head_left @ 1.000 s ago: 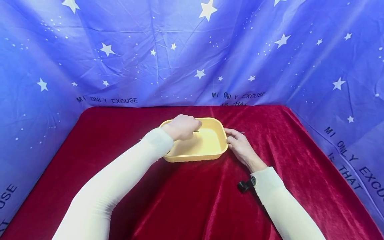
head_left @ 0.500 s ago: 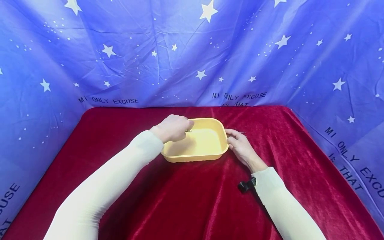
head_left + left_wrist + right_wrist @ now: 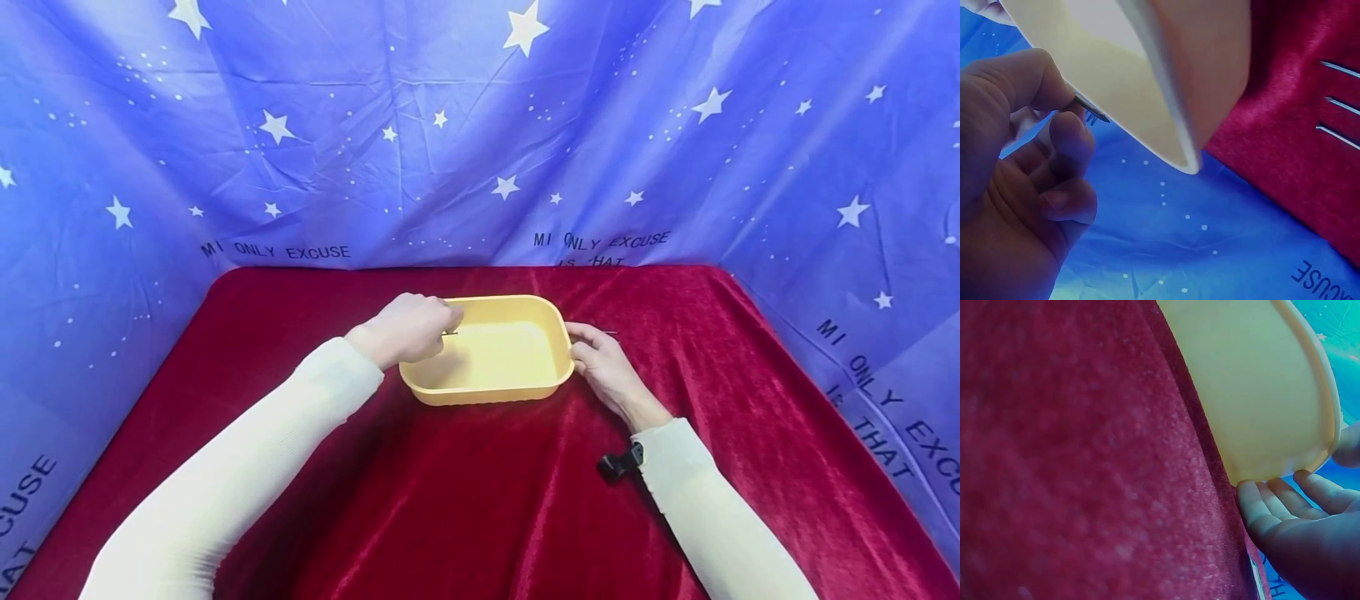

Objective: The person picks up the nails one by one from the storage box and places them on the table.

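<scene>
My left hand pinches a thin, dark, pointed metal nail between thumb and forefinger, over the left end of a yellow rectangular basin. Most of the nail's length is hidden by the fingers. In the left wrist view its tip overlaps the basin's rim, and the other fingers are loosely bent. At the opposite end, my right hand touches the basin's outer wall, its fingertips set against the side and its thumb by the rim.
Three slim metal nails lie side by side on the red velvet cloth beyond the basin. Another thin metal piece lies near the right hand. A blue star-printed curtain encloses the back and sides.
My left hand has moved left across the basin, from near its middle to its left end, with the nail still pinched. The right hand and basin have stayed in place.
</scene>
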A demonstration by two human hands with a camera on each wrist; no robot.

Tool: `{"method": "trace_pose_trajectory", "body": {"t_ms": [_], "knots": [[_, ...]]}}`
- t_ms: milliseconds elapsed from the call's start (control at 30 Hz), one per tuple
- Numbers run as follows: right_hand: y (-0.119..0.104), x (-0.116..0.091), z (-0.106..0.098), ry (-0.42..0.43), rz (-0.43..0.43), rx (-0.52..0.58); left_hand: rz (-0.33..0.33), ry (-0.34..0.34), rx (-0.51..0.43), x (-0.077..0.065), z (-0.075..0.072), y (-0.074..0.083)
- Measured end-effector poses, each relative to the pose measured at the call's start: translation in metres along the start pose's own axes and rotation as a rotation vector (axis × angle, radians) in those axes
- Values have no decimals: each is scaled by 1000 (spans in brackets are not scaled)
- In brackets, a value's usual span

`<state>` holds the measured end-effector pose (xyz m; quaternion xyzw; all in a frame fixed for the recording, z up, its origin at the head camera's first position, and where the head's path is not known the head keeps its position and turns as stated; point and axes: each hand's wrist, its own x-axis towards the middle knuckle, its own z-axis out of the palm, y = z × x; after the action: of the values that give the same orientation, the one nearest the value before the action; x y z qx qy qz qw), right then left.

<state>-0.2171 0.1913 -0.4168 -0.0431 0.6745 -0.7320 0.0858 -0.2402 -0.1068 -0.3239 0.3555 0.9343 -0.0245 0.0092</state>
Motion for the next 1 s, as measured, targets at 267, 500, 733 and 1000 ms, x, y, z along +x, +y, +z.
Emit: {"method": "trace_pose_trajectory", "body": {"t_ms": [267,500,733,1000], "knots": [[1,1,0,-13,-6,-2,-12,41,-12,-18,5,-9],[1,1,-1,-8,-3,7,-35,62,-27,-31,5,-17],[2,1,-1,-9,-3,-5,-50,100,-22,-43,7,-24],[1,1,-2,-12,-5,6,-70,119,-43,-57,10,-36]]}}
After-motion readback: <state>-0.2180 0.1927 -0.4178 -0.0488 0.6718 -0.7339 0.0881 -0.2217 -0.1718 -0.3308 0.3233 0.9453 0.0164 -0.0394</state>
